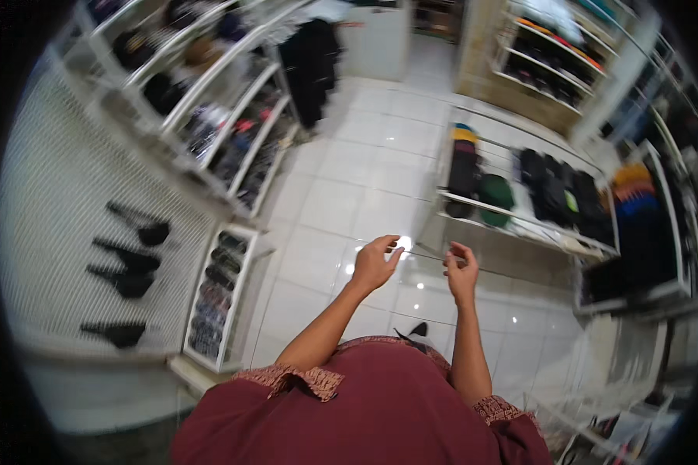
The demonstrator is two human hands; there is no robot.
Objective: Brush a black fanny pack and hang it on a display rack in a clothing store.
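Observation:
My left hand (pixel 377 264) is held out in front of my waist, its fingers apart and curved, with nothing in it. To its right, my right hand (pixel 460 270) hovers at about the same height, fingers loosely bent and also holding nothing. Neither hand touches anything. Beneath both spreads a white tiled floor (pixel 326 203) with bright light reflections. Nearest to my right hand is a white-framed display table (pixel 500 212) bearing a dark green cap (pixel 495 197), a stack of folded dark cloth items (pixel 464 165) and several black items (pixel 549 177).
White shelves (pixel 238 119) with caps and packaged goods stand at upper left. Black pouches (pixel 122 282) hang on a mesh panel (pixel 46 192). Below is a narrow white tray (pixel 221 349) of small goods. Black garments (pixel 311 67) hang near a doorway (pixel 433 61). Another rack (pixel 637 279) stands right.

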